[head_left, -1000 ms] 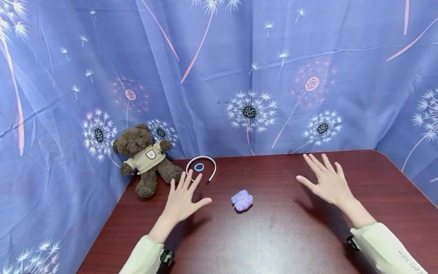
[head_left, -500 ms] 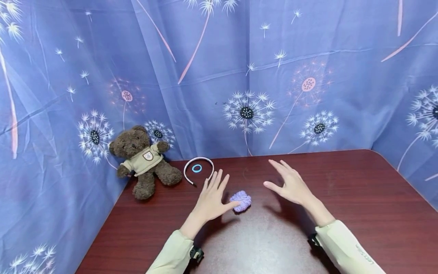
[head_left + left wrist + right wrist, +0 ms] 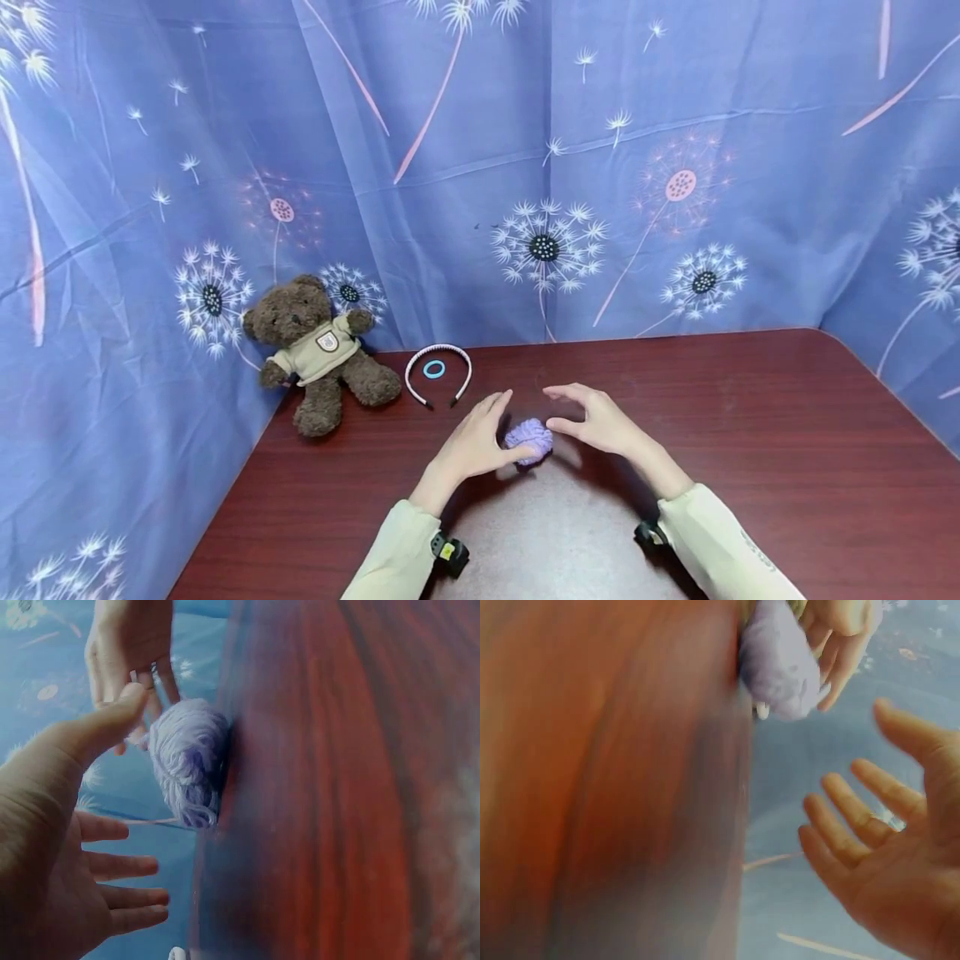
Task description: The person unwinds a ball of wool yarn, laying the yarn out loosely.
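Observation:
A small bundle of lilac yarn (image 3: 529,435) lies on the dark red wooden table, its looped strands plain in the left wrist view. Close on its left is my left hand (image 3: 476,442), thumb overlapping the yarn's near edge in the head view and fingers extended past its far side. My right hand (image 3: 600,421) comes in from the right, thumb tip right at the yarn's edge, fingers slightly bent and spread from the thumb. In the right wrist view, a gap shows between my right hand (image 3: 885,840) and the yarn (image 3: 780,664). Neither hand grips anything.
At the table's back left, a brown teddy bear (image 3: 318,354) in a beige shirt leans by the blue dandelion curtain (image 3: 450,208). Beside it lie a white headband (image 3: 408,371) and a light blue ring (image 3: 434,369). The table (image 3: 750,433) extends to the right.
Both hands have moved inward to the yarn, the left going right and the right going left. Their fingers are less spread than before. The yarn has stayed in place.

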A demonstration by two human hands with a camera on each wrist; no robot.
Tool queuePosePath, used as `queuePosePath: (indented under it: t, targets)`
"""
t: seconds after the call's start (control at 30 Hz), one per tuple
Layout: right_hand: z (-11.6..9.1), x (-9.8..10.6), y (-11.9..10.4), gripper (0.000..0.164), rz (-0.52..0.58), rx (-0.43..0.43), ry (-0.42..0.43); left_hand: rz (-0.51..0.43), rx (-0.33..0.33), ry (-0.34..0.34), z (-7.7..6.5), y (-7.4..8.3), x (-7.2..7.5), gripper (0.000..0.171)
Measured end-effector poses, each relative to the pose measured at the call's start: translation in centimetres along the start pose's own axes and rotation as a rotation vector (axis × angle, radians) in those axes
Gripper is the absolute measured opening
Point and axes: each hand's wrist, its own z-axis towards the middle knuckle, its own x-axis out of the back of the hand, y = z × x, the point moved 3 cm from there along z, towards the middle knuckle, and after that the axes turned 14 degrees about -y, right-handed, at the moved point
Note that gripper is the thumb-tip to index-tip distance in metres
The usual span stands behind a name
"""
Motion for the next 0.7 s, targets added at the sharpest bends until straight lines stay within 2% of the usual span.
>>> queuePosePath:
  t: [0.13, 0.3, 0.5, 0.6, 0.7]
  targets:
    - [0.2, -0.8, 0.3, 0.04, 0.078, -0.002, -0.069, -0.086, -0.014, 0.002, 0.0, -0.3, -0.2, 0.092]
    - [0.4, -1.7, 0.7, 0.033, 0.16, 0.027, -0.135, -0.221, -0.099, 0.027, 0.7, -0.6, -1.1, 0.076]
    - [0.3, -2.1, 0.9, 0.034, 0.208, 0.016, -0.171, -0.399, -0.118, -0.022, 1.2, -1.2, -2.4, 0.069]
    - [0.4, -2.3, 1.3, 0.036, 0.262, 0.006, -0.206, -0.424, -0.119, -0.03, 1.3, -1.5, -2.6, 0.069]
    - [0.5, -2.7, 1.7, 0.039, 0.336, -0.01, -0.235, -0.409, -0.12, -0.034, 1.4, -1.8, -2.7, 0.065]
